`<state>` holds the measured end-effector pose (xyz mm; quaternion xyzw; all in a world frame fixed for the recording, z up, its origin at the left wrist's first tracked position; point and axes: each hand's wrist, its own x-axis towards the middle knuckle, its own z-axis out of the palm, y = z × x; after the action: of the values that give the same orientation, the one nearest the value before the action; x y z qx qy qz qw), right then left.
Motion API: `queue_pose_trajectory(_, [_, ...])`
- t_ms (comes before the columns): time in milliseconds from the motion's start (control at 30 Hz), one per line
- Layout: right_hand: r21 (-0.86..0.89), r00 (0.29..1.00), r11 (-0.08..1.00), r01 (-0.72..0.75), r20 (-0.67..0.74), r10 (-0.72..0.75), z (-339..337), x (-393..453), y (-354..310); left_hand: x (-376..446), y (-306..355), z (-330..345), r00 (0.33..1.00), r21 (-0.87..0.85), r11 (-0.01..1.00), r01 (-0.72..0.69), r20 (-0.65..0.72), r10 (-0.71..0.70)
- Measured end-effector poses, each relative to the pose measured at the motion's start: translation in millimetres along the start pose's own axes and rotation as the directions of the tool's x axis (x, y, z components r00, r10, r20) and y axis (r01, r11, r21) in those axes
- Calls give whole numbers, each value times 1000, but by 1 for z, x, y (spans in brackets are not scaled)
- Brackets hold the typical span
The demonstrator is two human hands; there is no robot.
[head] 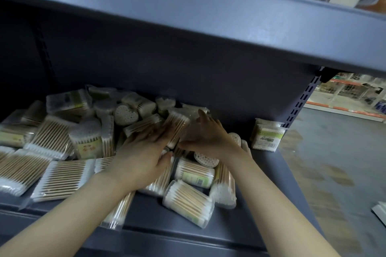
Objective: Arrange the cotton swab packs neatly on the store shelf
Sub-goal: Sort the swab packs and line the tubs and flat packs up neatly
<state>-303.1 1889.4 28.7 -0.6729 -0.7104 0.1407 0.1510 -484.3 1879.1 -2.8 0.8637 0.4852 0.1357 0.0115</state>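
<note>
On the grey shelf (pixel 269 175) I count two of my hands, the left hand (pixel 142 156) and the right hand (pixel 211 135). Left of the shelf's right upright (pixel 300 102) lies one jumbled heap of cotton swab packs (pixel 69 142), too many and too overlapped to count exactly. Two packs (pixel 267 135) stand right beside that upright.

Left hand (pixel 144 152) fingertips smear into blur; far-left packs (pixel 12 175) cut by the edge.

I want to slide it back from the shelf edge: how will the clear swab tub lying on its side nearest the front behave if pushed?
The clear tub has rounded walls and lies on its side, so it may roll. It probably is light, holding only swabs. Smooth plastic could feel slippery.
</note>
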Motion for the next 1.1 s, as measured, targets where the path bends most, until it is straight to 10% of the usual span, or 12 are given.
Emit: queue_pose_trajectory(1100, [27,928,978,206,-322,-187,20,-20,5,1,1,-1,1000,27,1000,13,-1,-13])
